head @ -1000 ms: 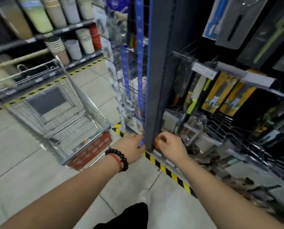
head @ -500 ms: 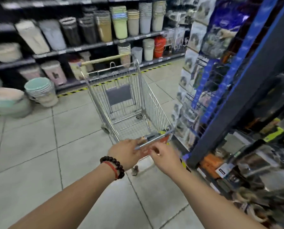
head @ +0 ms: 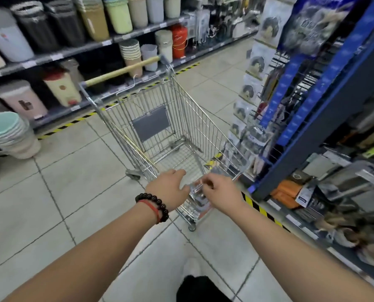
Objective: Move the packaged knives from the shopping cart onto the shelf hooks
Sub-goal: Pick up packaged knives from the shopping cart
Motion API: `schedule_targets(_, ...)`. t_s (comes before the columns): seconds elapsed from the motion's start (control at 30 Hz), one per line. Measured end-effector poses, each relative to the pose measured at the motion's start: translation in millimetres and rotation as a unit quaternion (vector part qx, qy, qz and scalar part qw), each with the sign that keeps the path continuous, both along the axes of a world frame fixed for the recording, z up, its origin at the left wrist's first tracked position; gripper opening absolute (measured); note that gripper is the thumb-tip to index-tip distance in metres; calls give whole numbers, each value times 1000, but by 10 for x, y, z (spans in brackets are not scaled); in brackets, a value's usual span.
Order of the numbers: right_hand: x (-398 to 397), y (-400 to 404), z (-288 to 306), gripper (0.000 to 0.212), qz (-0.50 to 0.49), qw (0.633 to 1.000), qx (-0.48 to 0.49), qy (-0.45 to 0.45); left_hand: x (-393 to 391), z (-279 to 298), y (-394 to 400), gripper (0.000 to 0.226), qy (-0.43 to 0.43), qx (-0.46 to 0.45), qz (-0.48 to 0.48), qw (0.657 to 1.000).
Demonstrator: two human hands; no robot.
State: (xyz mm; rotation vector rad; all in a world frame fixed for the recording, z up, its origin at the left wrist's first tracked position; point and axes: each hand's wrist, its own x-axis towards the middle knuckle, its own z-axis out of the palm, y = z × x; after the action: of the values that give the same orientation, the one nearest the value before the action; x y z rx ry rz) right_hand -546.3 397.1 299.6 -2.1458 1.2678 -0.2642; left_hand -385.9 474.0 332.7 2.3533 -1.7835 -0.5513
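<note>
Both my hands have swung away from the shelf post toward the shopping cart (head: pixel 160 127), whose near rim they now hover over. My left hand (head: pixel 169 188), beaded bracelet (head: pixel 154 205) at the wrist, spreads in a wide, loose grip holding nothing. My right hand (head: pixel 222 190) curls its grip near a blurred clear package (head: pixel 195 192) at the cart's front; whether it holds it, I cannot tell. Beyond, the cart's basket looks bare. Right of it stands the blue shelf upright (head: pixel 325 118); across the aisle, stacked bins (head: pixel 116 16) line the far shelves.
</note>
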Motion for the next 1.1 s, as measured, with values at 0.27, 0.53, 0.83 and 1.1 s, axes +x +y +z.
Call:
schedule_targets(0.27,343,-1176,-615,26,-148,987,61,4,668,-340,-1160,52,-9,75,-94,993)
schedule_targets(0.53,582,-1557,-1061,15,-263,954,141,34,962,-906,-2230,54,22,168,-179,969)
schedule_targets(0.83,905,-1792,-1893,33,-446,859,252,20,888,-2212,-3138,50,84,318,-257,909)
schedule_targets(1.1,1103,-1981,-2914,47,-562,747,355,-30,727,-3622,-3397,35,252,418,-111,866)
